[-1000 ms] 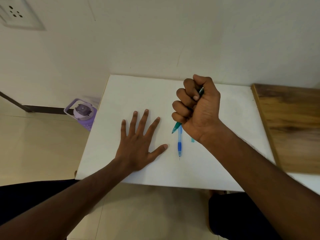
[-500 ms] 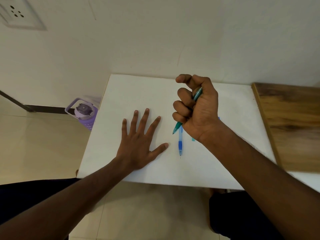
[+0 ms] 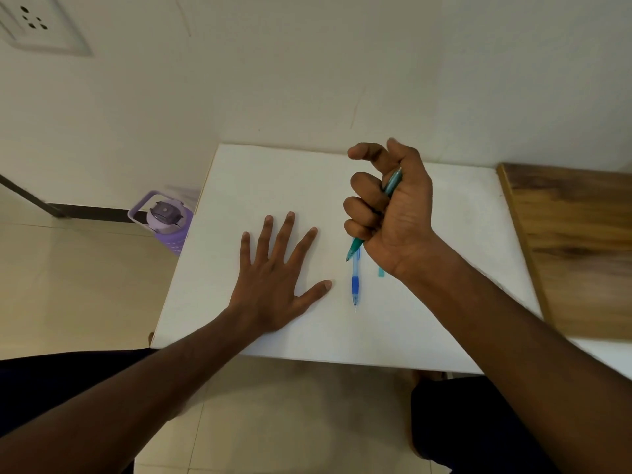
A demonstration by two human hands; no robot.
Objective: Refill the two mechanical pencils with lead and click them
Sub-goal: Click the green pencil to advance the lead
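The person's right hand (image 3: 390, 213) is closed in a fist around a green mechanical pencil (image 3: 355, 248), tip pointing down and toward the person, top end showing near the raised thumb. The index finger is lifted and curled away from the barrel. The step in hand looks like clicking this pencil; to do it well, the thumb should press straight down on the top end while the other fingers keep the barrel from slipping, and the tip should stay clear of the tabletop so lead can feed out.

Just below the fist, a blue mechanical pencil (image 3: 355, 285) lies on the white tabletop (image 3: 273, 179), a thin line of lead at its tip. A small teal piece (image 3: 381, 271) lies beside the right wrist; what it is cannot be told. The left hand (image 3: 277, 268) rests flat with fingers spread, holding nothing, left of the blue pencil.

A wooden surface (image 3: 574, 241) adjoins the tabletop beyond the right hand. Past the left hand, a purple bottle (image 3: 167, 220) stands on the tiled floor against a pale wall with a socket (image 3: 34, 25).
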